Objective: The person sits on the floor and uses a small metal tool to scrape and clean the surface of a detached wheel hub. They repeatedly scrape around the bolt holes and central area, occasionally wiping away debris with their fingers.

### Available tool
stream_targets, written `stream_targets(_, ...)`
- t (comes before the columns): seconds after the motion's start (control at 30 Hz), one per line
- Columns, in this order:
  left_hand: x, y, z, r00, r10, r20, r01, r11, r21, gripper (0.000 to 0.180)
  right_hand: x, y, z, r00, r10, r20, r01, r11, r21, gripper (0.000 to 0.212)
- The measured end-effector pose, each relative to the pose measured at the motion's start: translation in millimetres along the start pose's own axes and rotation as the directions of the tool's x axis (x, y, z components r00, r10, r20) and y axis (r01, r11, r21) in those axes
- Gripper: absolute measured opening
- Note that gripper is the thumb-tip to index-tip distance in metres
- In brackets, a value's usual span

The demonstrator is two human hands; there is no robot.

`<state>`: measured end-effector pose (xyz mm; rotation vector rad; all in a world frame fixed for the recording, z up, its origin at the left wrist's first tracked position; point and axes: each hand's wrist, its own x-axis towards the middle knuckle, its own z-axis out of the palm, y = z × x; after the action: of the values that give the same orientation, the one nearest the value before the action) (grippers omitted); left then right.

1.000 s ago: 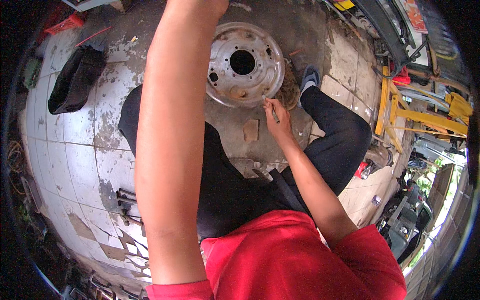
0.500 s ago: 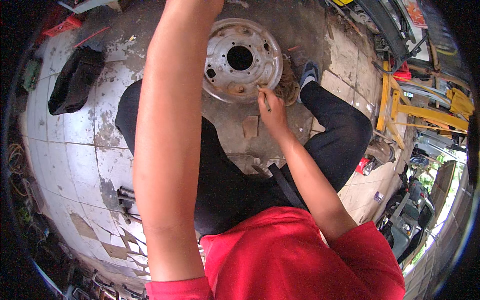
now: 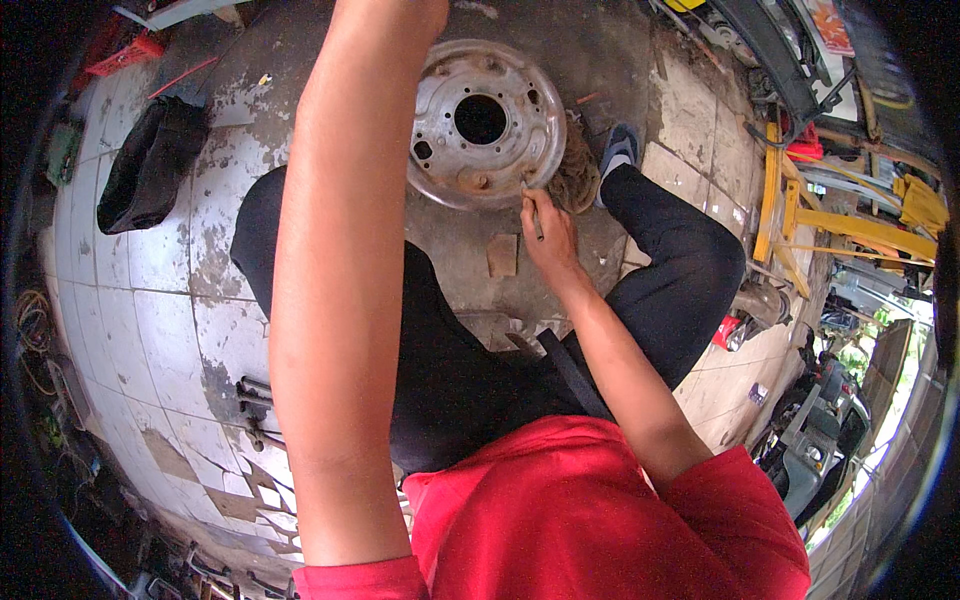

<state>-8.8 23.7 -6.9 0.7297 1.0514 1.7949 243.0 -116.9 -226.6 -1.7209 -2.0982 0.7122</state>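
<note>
A grey steel wheel rim with rust spots and a round centre hole lies on the dark floor before me. At its near right edge my right hand is closed around a thin, dark rod-like tool, whose exact kind is too small to make out. The tool's tip meets or nearly meets the rim's surface. My left forearm stretches up past the rim's left side, and the hand itself lies beyond the picture's upper edge. Brown, ropy material sits beside the rim on the right.
A small brown square piece rests on the floor between my legs. To the left lies a black bag-like item on worn white tiles. At right stand a yellow metal frame and a red object. My shoe flanks the rim.
My right hand has shifted slightly toward me and to the right, with the tool tip nearer the rim's outer edge. The left arm stays almost the same.
</note>
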Motion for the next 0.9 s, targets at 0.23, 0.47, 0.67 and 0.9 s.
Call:
stream_targets(0.23,-3.1,1.7,3.2,1.0,0.015,0.007,-0.015,1.0,0.0,0.026,-2.2,-5.1,0.4,0.99,-0.067,0.12,0.086,0.984,-0.156,0.02)
stream_targets(0.47,10.8,-4.8,-0.7,0.997,-0.075,-0.001,0.075,0.997,-0.014,0.023,-4.9,-13.2,-2.3,0.991,-0.001,0.131,0.017,0.993,-0.12,0.021)
stream_targets(0.67,-2.8,7.6,9.7,0.994,-0.099,-0.045,0.1,0.995,0.012,0.024,4.2,-1.8,-1.8,0.996,0.065,0.068,-0.06,0.996,-0.068,0.022)
stream_targets(0.9,-8.2,3.8,6.2,1.0,-0.002,0.013,0.002,1.0,0.01,0.025,3.2,8.3,-7.2,0.994,-0.106,0.006,0.107,0.994,-0.031,0.017)
